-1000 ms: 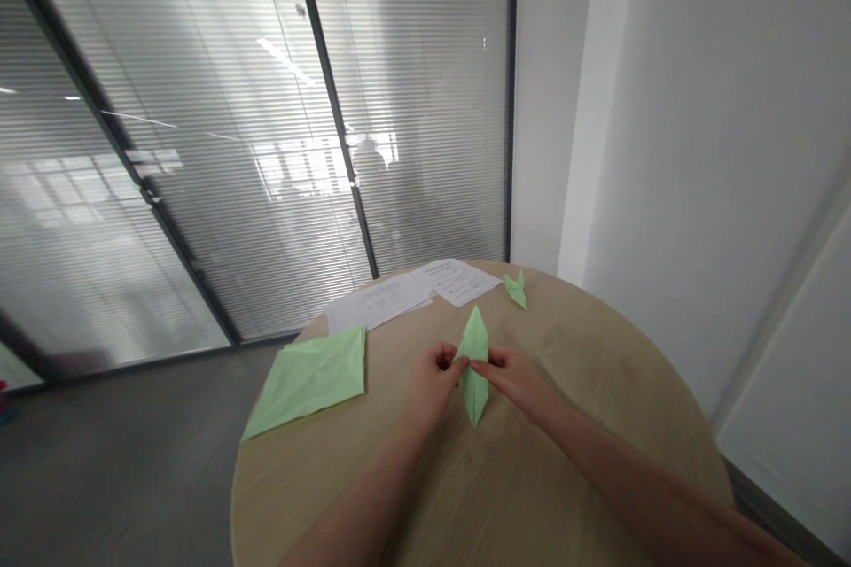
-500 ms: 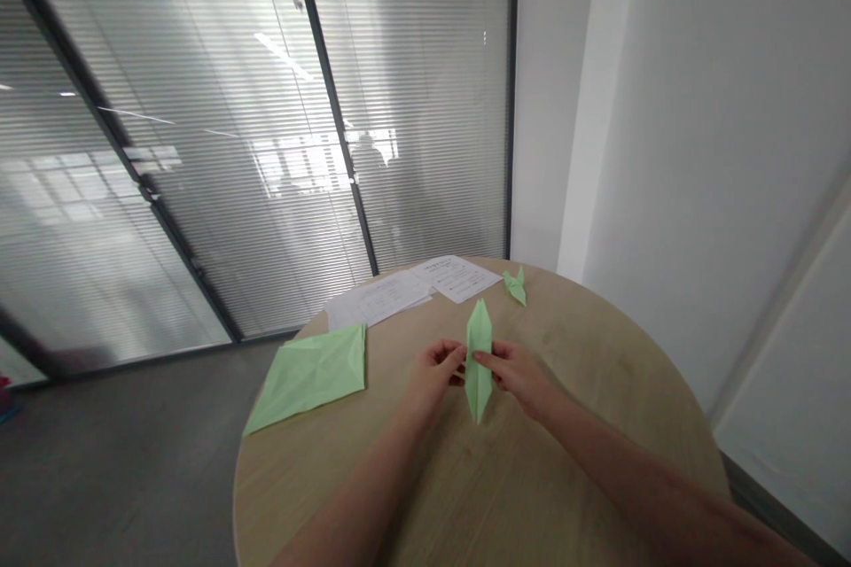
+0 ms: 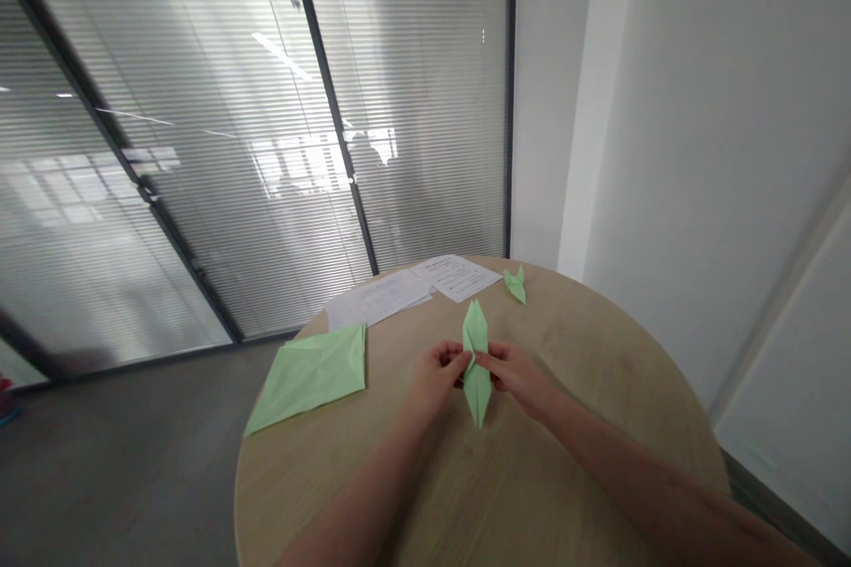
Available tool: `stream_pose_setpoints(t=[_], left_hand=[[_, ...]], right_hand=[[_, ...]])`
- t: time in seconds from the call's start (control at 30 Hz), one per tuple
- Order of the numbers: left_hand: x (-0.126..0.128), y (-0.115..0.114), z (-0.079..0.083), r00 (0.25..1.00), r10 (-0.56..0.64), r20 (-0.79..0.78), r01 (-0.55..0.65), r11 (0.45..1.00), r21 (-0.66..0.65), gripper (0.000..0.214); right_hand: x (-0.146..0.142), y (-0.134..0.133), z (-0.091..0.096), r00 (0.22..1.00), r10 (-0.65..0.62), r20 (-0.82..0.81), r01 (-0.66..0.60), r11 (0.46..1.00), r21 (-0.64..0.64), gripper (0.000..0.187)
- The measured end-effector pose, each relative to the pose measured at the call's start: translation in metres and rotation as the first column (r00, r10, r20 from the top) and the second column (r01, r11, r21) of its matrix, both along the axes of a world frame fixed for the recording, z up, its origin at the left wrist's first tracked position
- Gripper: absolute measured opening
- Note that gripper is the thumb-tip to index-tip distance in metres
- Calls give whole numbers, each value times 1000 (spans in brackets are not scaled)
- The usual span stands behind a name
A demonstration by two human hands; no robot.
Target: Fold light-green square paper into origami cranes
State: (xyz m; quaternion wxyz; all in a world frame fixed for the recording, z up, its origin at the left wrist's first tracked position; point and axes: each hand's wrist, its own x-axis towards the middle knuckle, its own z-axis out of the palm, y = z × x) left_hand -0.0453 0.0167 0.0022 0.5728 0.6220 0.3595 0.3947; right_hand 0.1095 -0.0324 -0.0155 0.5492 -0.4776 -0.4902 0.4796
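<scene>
Between my hands is a narrow folded piece of green paper (image 3: pixel 477 390), pointed at both ends, with a crease down its middle. My left hand (image 3: pixel 439 372) pinches its left edge, thumb on the top face near the centre. From the right side my right hand (image 3: pixel 511 369) grips the same paper, its thumb also on the face. The two thumbs are close together. The fingers beneath the paper are partly hidden.
On the round wooden table (image 3: pixel 565 461) a larger sheet of green paper (image 3: pixel 316 372) lies to the left. Printed white sheets (image 3: pixel 458 277) are at the back, beside a small green origami figure (image 3: pixel 515 285). A glass partition with blinds (image 3: pixel 425 106) stands behind.
My left thumb has come onto the face of the folded paper, next to the right thumb. The paper has tilted slightly, its upper tip shifting left.
</scene>
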Motion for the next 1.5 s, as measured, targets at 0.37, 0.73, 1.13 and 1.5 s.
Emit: stream_pose_setpoints(t=[0.37, 0.73, 1.13, 1.5], left_hand=[[-3, 4, 1, 993, 116, 33, -119, 990, 79, 37], [-4, 3, 1, 975, 222, 31, -221, 927, 304, 19], [0, 1, 2, 987, 129, 92, -142, 978, 153, 36], [-5, 6, 0, 996, 91, 12, -91, 994, 58, 29]], right_hand=[[2, -1, 0, 995, 66, -69, -66, 998, -3, 47], [-1, 3, -3, 999, 32, -32, -31, 999, 21, 47], [2, 5, -3, 998, 1, 65, -8, 994, 106, 36], [5, 6, -5, 996, -59, 74, 53, 996, 78, 37]])
